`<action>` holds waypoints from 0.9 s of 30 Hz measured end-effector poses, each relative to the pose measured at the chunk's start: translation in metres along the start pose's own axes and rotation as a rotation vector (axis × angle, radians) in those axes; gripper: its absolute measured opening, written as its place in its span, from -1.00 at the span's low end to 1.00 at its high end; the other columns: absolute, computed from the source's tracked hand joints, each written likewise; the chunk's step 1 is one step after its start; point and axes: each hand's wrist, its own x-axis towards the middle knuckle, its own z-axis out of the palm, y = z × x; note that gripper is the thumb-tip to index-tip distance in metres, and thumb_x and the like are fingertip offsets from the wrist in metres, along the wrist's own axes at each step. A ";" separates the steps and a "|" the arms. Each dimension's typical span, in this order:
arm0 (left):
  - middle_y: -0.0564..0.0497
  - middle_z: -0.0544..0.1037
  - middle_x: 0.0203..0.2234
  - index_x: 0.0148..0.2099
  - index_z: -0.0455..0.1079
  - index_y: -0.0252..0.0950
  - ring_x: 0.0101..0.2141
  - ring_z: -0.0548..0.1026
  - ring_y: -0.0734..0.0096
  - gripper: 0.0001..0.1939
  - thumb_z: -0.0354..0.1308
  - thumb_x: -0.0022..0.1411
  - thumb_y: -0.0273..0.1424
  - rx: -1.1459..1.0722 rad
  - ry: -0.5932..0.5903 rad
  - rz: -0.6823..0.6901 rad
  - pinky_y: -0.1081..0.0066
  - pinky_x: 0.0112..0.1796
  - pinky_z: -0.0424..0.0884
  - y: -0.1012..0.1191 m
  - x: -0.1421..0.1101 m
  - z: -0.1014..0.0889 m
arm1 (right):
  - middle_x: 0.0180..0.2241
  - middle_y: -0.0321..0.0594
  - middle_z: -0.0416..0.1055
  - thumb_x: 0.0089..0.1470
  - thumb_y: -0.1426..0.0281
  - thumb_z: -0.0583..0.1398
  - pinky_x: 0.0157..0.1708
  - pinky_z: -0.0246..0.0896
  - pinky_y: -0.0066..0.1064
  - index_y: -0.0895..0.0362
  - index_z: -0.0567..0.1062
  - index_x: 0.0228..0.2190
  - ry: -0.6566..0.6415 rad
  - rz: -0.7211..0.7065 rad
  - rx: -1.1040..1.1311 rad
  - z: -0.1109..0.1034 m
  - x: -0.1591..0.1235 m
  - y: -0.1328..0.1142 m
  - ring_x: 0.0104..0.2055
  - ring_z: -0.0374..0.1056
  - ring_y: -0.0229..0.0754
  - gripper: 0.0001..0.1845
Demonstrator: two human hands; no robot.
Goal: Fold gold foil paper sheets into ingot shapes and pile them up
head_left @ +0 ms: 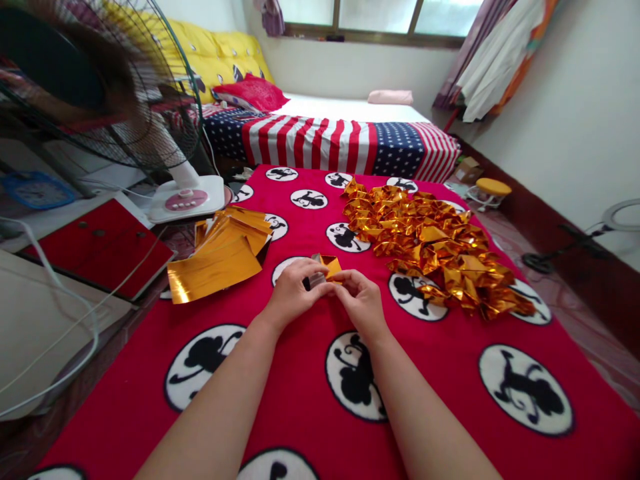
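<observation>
Your grip is two-handed and nearly closed: left hand (pixel 295 293) and right hand (pixel 361 300) pinch one small foil piece (pixel 331 265) (gold with a greyish side) above the middle of the red-clothed bench (pixel 450 353). To your left, flat gold sheets (pixel 215 270), loosely fanned; to your right, a heap of folded gold pieces (pixel 425 233). Beyond the bench: a bed (pixel 310 143).

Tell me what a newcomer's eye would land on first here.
Probably the heap of shiny gold folded pieces on the right of the red cloth. Next, the left hand and right hand hold a small gold piece near the cloth's middle. Flat gold sheets lie to their left.
</observation>
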 end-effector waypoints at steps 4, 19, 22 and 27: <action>-0.08 0.58 -0.15 -0.05 0.50 -0.21 -0.13 0.51 0.20 -0.61 0.37 0.02 -0.34 0.081 -0.121 0.033 0.26 -0.09 0.41 -0.003 -0.001 0.001 | -0.40 -0.25 0.54 -0.06 0.46 0.17 -0.28 0.43 -0.36 0.11 0.46 -0.27 -0.069 0.000 0.034 -0.002 0.001 0.001 -0.34 0.50 -0.18 -0.77; -0.01 0.62 -0.35 -0.39 0.51 -0.26 -0.27 0.56 0.37 -0.69 0.02 0.03 -0.71 -0.115 0.042 0.001 0.38 -0.17 0.47 -0.012 -0.001 0.001 | -0.23 -0.19 0.32 0.09 0.55 0.12 -0.35 0.29 -0.44 0.03 0.60 -0.29 0.094 -0.332 -0.483 -0.017 0.006 0.007 -0.23 0.35 -0.21 -0.71; -0.04 0.60 -0.27 -0.40 0.51 -0.28 -0.20 0.55 0.35 -0.71 0.05 0.01 -0.72 -0.076 0.080 -0.015 0.37 -0.11 0.45 -0.012 -0.001 0.000 | -0.20 -0.20 0.34 0.13 0.47 0.19 -0.23 0.31 -0.37 0.01 0.60 -0.32 0.080 -0.421 -0.592 -0.017 0.004 0.003 -0.21 0.35 -0.20 -0.82; -0.01 0.56 -0.31 -0.40 0.51 -0.27 -0.23 0.51 0.36 -0.71 0.09 0.00 -0.72 0.048 0.092 -0.007 0.38 -0.15 0.43 -0.015 -0.001 0.001 | -0.20 -0.20 0.43 0.13 0.47 0.20 -0.17 0.29 -0.37 0.02 0.59 -0.34 0.013 -0.511 -0.730 -0.013 -0.001 -0.002 -0.15 0.37 -0.18 -0.84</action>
